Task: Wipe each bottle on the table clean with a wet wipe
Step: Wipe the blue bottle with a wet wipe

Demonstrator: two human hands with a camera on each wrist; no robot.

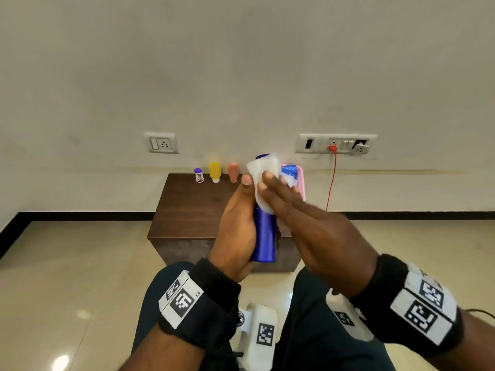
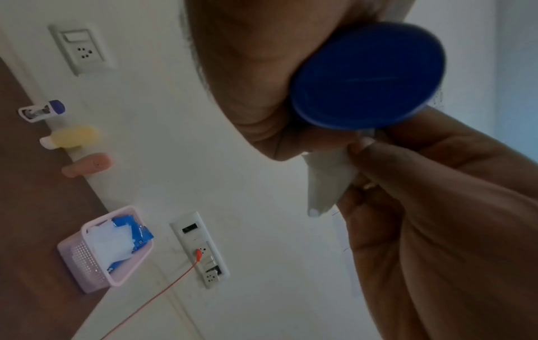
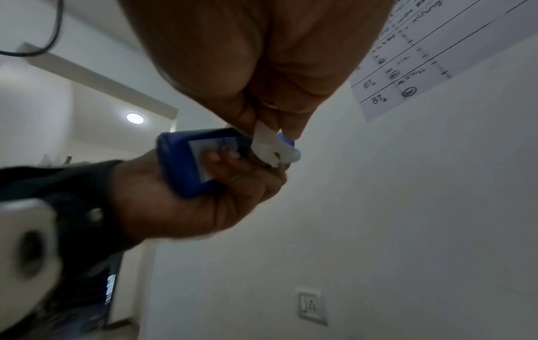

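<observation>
The left hand [image 1: 235,228] grips the blue bottle [image 1: 265,236] low on its body; above that grip, the right hand [image 1: 302,218] pinches the wet wipe [image 1: 263,170] around its top. It is probably light, rigid and slick when damp, so the lower body suits holding.

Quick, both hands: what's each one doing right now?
Left hand: grips the blue bottle.
Right hand: presses the wet wipe against the bottle.

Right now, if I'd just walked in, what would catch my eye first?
The blue bottle, held up mid-frame in the left hand while the right hand presses a white wet wipe against its upper part. Behind them, three small bottles line the back of the dark wooden table, beside a pink basket.
</observation>
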